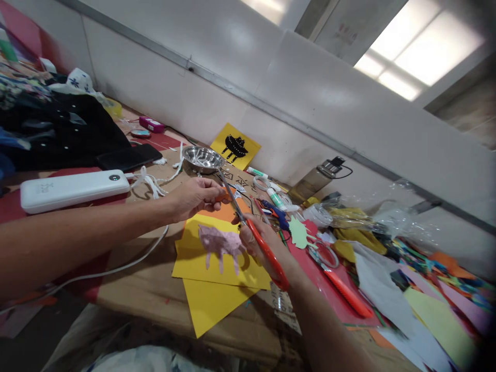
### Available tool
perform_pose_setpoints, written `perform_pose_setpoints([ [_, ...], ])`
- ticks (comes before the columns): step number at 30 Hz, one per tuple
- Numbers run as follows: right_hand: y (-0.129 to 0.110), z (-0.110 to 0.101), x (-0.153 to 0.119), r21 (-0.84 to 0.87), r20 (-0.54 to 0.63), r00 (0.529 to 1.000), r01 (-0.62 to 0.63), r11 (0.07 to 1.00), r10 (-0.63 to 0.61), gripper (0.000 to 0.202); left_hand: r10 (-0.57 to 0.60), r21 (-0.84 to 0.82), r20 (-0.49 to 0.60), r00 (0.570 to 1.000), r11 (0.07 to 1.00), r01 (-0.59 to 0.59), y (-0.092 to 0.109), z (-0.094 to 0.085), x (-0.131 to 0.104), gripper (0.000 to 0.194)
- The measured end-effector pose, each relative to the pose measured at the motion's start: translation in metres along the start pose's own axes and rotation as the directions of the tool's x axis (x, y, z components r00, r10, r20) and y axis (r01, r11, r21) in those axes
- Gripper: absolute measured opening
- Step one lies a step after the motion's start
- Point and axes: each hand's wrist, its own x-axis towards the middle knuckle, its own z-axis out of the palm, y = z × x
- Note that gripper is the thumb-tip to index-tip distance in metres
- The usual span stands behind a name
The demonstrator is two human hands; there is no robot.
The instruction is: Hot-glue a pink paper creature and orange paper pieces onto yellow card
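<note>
My left hand (pixel 199 199) pinches a small piece of orange paper (pixel 225 195) between thumb and fingers. In my right hand (pixel 258 240) is a pair of scissors (pixel 267 253) with red handles, its blades pointing up and away beside the orange paper. Whether the blades touch the paper, I cannot tell. Below both hands lie yellow sheets (pixel 213 305), the upper one bearing a pinkish-purple animal-shaped cutout (pixel 220 243). Part of that cutout is hidden by my right hand. Another orange sheet (pixel 209 213) shows just behind the yellow ones.
A metal bowl (pixel 203 159) stands beyond my left hand. To the left are a white power bank (pixel 73 190) with a cable and a dark phone (pixel 129 156). On the right lie a red box cutter (pixel 344 292), a glue gun (pixel 277 213), a bottle (pixel 313 181) and paper scraps.
</note>
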Motion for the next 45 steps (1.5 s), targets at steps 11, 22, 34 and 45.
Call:
perform_pose_setpoints([
  [11,0.0046,0.0023,0.0013,0.077,-0.017,0.999,-0.034,0.996,0.036,0.054,0.009,0.009,0.017,1.0,1.0,-0.009,-0.0002,-0.0009,0.0,0.015],
  [22,0.0029,0.0009,0.0021,-0.159,-0.06,0.998,0.003,0.987,-0.012,0.055,0.055,0.064,0.011,0.998,0.996,-0.056,-0.0007,0.0017,-0.0028,0.016],
  [34,-0.0012,0.0029,0.0016,-0.109,-0.075,0.997,-0.014,0.994,0.006,0.051,0.073,0.065,0.0,0.997,0.995,-0.073,-0.0012,0.0008,-0.0027,0.014],
  [45,0.0018,0.0031,0.006,-0.16,-0.081,0.994,-0.079,0.984,0.066,0.049,-0.013,0.039,-0.013,1.0,0.999,0.014,-0.0083,-0.0022,0.0028,0.01],
])
